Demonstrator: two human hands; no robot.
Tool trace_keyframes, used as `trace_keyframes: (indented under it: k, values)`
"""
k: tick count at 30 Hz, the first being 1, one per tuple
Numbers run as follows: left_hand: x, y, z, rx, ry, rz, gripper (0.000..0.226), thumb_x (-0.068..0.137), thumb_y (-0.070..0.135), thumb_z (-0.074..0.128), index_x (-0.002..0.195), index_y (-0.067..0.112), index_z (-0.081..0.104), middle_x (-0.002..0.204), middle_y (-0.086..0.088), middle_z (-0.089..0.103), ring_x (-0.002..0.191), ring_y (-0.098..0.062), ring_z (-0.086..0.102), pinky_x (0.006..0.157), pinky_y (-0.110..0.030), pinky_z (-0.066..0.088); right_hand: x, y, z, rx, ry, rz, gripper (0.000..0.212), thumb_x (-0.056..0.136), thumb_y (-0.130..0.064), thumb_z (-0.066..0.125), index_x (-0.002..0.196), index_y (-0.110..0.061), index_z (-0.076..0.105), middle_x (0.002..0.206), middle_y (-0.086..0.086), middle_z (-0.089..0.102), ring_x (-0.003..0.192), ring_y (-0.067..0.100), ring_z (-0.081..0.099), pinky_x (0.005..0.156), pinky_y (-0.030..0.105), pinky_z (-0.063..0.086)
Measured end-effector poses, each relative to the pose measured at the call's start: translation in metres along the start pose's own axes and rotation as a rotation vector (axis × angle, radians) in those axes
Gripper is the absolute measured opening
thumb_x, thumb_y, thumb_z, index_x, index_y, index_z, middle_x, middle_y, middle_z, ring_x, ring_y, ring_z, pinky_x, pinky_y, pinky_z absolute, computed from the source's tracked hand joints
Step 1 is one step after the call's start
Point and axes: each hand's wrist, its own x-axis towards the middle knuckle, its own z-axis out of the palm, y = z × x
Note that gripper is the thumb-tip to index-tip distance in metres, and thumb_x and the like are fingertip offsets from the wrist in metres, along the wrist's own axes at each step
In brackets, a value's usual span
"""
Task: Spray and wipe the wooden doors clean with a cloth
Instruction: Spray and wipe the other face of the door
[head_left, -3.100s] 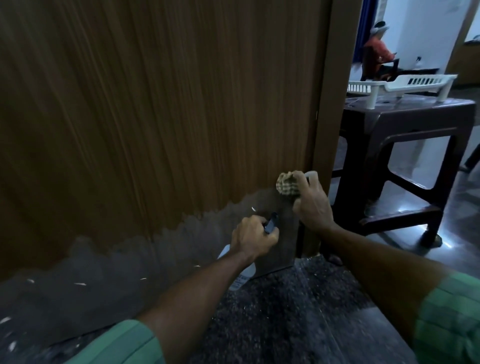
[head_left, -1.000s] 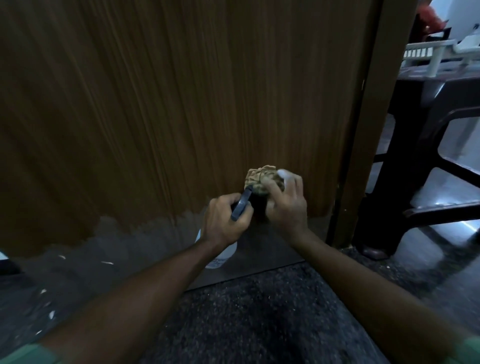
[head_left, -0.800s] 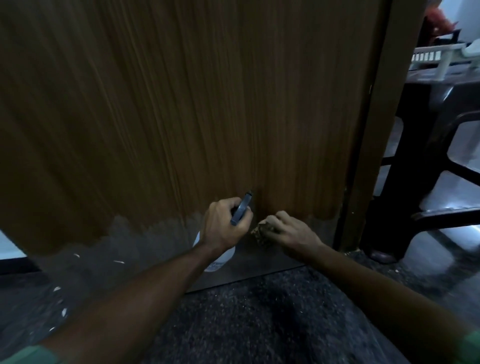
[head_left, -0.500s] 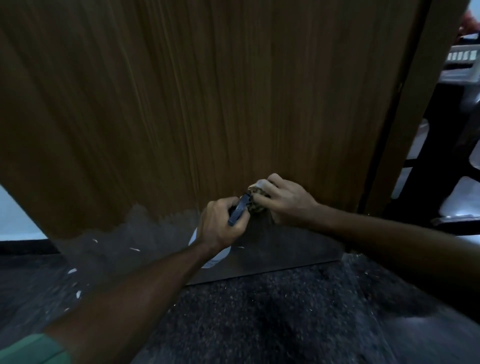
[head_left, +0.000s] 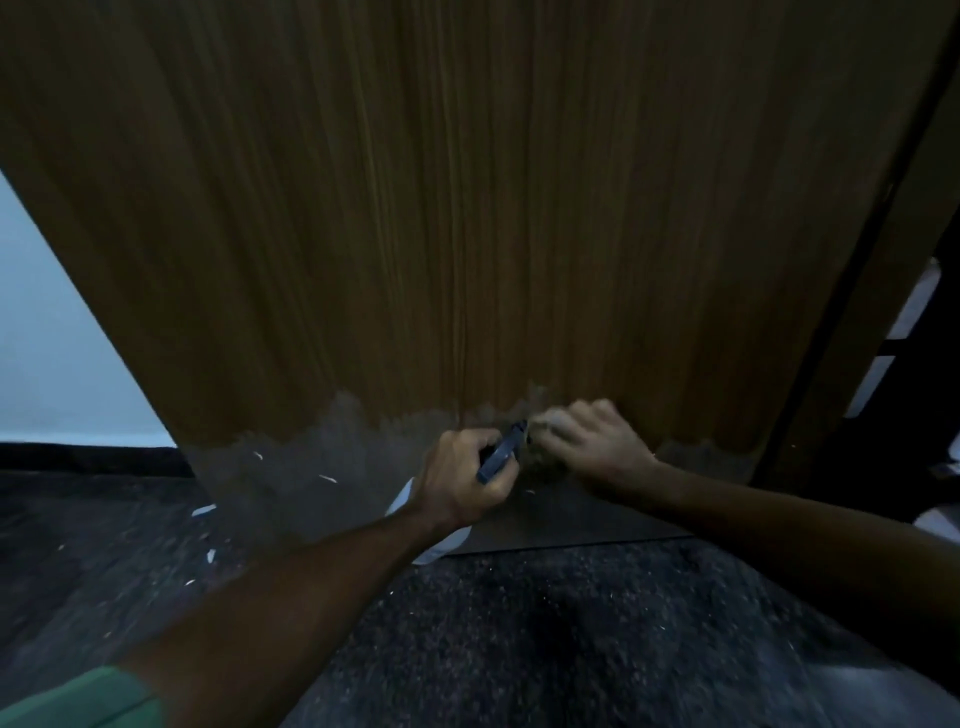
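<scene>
Beside door (head_left: 467, 208), left hand (head_left: 462, 483) grips sprayer (head_left: 498, 457).

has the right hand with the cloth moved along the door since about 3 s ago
Yes. The right hand with the cloth has gone left, away from the door's right edge, and sits lower, on the worn grey band.

Both arms reach forward, left hand (head_left: 462, 480) and right hand (head_left: 589, 447) fingers curled, side by side.

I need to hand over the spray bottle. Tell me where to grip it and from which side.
Judging by its pose, grip the white body from below: it hangs free under the left hand, which wraps the neck and dark trigger. The right hand crowds the top.
</scene>
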Motion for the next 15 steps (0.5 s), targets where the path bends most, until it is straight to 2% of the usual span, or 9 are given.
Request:
trace_keyframes:
  k: [2,3,4,6,9,11,12,13,15]
  values:
    - [0.002,-0.002,-0.001,0.010,0.021,-0.016,0.031,0.085,0.038,0.060,0.063,0.018,0.051,0.054,0.000,0.053,0.047,-0.019,0.052,0.048,-0.039,0.037,0.030,0.008,-0.020,0.065,0.224,0.365,0.040,0.085,-0.020,0.067,0.124,-0.016,0.057,0.122,0.013,0.052,0.098,0.031,0.050,0.081,0.044,0.042]
    - [0.002,-0.003,-0.002,0.012,0.031,-0.021,0.032,0.085,0.039,0.060,0.063,0.018,0.049,0.054,-0.001,0.052,0.048,-0.020,0.052,0.048,-0.041,0.038,0.039,0.013,-0.026,0.046,0.299,0.424,0.038,0.085,-0.022,0.066,0.123,-0.017,0.058,0.121,0.013,0.051,0.098,0.031,0.050,0.081,0.045,0.042]
    - [0.003,-0.004,-0.003,0.014,0.038,-0.021,0.033,0.085,0.039,0.060,0.063,0.018,0.048,0.053,-0.001,0.051,0.047,-0.021,0.052,0.048,-0.042,0.038,0.042,0.018,-0.026,0.007,0.333,0.405,0.035,0.088,-0.024,0.063,0.122,-0.017,0.060,0.121,0.013,0.049,0.098,0.031,0.050,0.080,0.045,0.041]
    - [0.003,-0.005,-0.005,0.024,0.042,-0.022,0.033,0.084,0.040,0.060,0.061,0.020,0.047,0.053,0.000,0.051,0.047,-0.020,0.052,0.048,-0.042,0.038,0.029,0.018,-0.010,-0.022,0.283,0.252,0.033,0.095,-0.029,0.058,0.126,-0.018,0.059,0.125,0.014,0.048,0.100,0.033,0.050,0.081,0.046,0.041]
    - [0.004,0.001,-0.011,0.046,0.032,-0.026,0.033,0.083,0.043,0.058,0.061,0.022,0.047,0.053,0.001,0.052,0.047,-0.019,0.052,0.048,-0.042,0.040,-0.003,-0.001,0.025,-0.066,0.081,-0.113,0.034,0.096,-0.023,0.063,0.129,-0.016,0.059,0.129,0.014,0.052,0.100,0.032,0.053,0.079,0.044,0.044]
    - [0.003,0.003,-0.017,0.061,0.026,-0.024,0.033,0.083,0.045,0.057,0.061,0.023,0.046,0.053,0.000,0.052,0.047,-0.019,0.052,0.048,-0.043,0.040,-0.001,-0.009,0.021,-0.102,-0.021,-0.225,0.031,0.099,-0.020,0.056,0.129,-0.017,0.062,0.130,0.011,0.054,0.101,0.029,0.053,0.080,0.042,0.042]
    - [0.002,0.003,-0.020,0.068,0.019,-0.027,0.033,0.083,0.044,0.057,0.061,0.022,0.047,0.054,0.000,0.053,0.047,-0.019,0.052,0.048,-0.043,0.041,0.009,-0.010,0.015,-0.100,0.008,-0.193,0.032,0.100,-0.020,0.051,0.129,-0.017,0.063,0.129,0.010,0.054,0.101,0.028,0.053,0.080,0.042,0.042]
    - [0.001,0.002,-0.022,0.072,0.012,-0.030,0.032,0.083,0.044,0.057,0.062,0.021,0.048,0.054,0.000,0.054,0.047,-0.018,0.052,0.048,-0.042,0.041,0.021,-0.012,0.006,-0.074,0.065,-0.077,0.033,0.100,-0.021,0.051,0.130,-0.017,0.062,0.127,0.010,0.054,0.100,0.028,0.052,0.080,0.043,0.041]
    - [-0.003,0.001,-0.028,0.093,0.011,-0.031,0.032,0.082,0.042,0.057,0.062,0.020,0.048,0.054,0.000,0.053,0.047,-0.018,0.050,0.048,-0.042,0.039,0.045,-0.015,-0.009,0.014,0.189,0.293,0.036,0.093,-0.021,0.059,0.129,-0.018,0.061,0.125,0.011,0.049,0.101,0.030,0.050,0.082,0.044,0.040]
